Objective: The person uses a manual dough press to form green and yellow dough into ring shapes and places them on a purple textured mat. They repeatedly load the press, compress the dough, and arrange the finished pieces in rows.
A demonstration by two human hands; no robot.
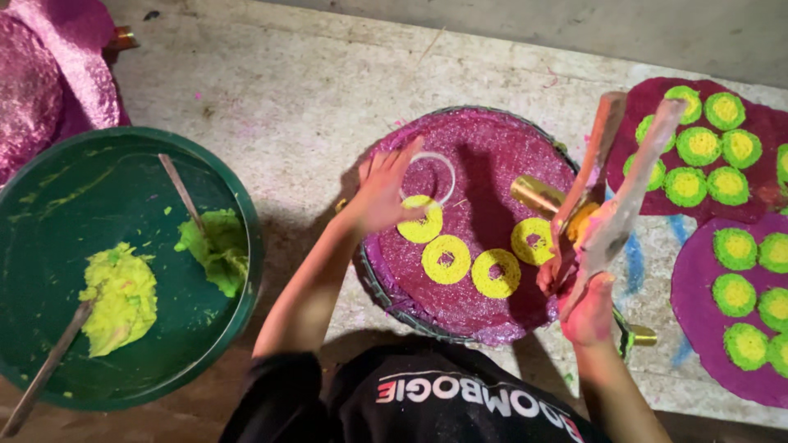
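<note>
A round magenta disc (480, 246) with a glittery surface lies at the middle of the concrete floor (304, 90), and four yellow rings (446, 259) of paste curve across it. At about ten o'clock on the disc sits a thin white ring mould (437, 175), with the left hand (382, 193) lying over its edge and over the first yellow ring; the grip is spread, fingers fanned flat on the disc. At three o'clock the right hand (584, 308) is raised above the disc rim, its grip closed around two flat paste-smeared sticks (620, 205) that point up toward one o'clock. Just beside them lies a gold tube (533, 195).

Farther out at three o'clock lie two purple sheets (698, 303) carrying green circles with yellow centres (699, 145). At nine o'clock stands a dark green basin (57, 205) holding a yellow lump (123, 299) and a green lump (217, 246) of paste, each with a stick in it. At eleven o'clock, pink glittery discs (49, 74) are stacked.
</note>
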